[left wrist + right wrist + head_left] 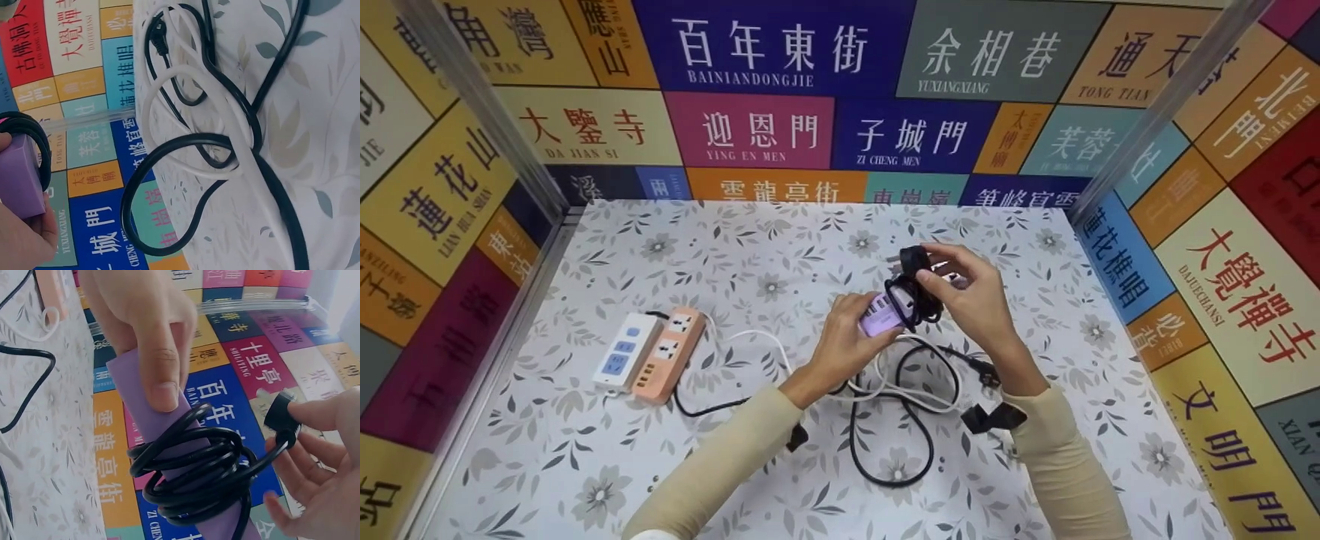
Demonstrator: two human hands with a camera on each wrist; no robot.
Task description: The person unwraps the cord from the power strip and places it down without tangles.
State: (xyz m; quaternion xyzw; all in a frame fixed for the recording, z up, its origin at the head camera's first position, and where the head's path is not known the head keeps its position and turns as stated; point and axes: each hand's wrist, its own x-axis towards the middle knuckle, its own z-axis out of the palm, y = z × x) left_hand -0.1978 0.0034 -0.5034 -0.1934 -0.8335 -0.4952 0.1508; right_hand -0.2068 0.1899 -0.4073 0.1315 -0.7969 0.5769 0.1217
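My left hand grips one end of a purple power strip, raised over the patterned tabletop. Several turns of black cord are wound around the strip's other part. At the cord's end, my right hand pinches a black plug between thumb and fingers, just beside the wound coils. The left thumb presses flat on the purple casing in the right wrist view. Only a corner of the strip and part of the left hand show in the left wrist view.
A white power strip and an orange power strip lie side by side at the left. Loose black cord and white cord tangle below the hands. A black plug lies near the right forearm. Sign-covered walls surround the table.
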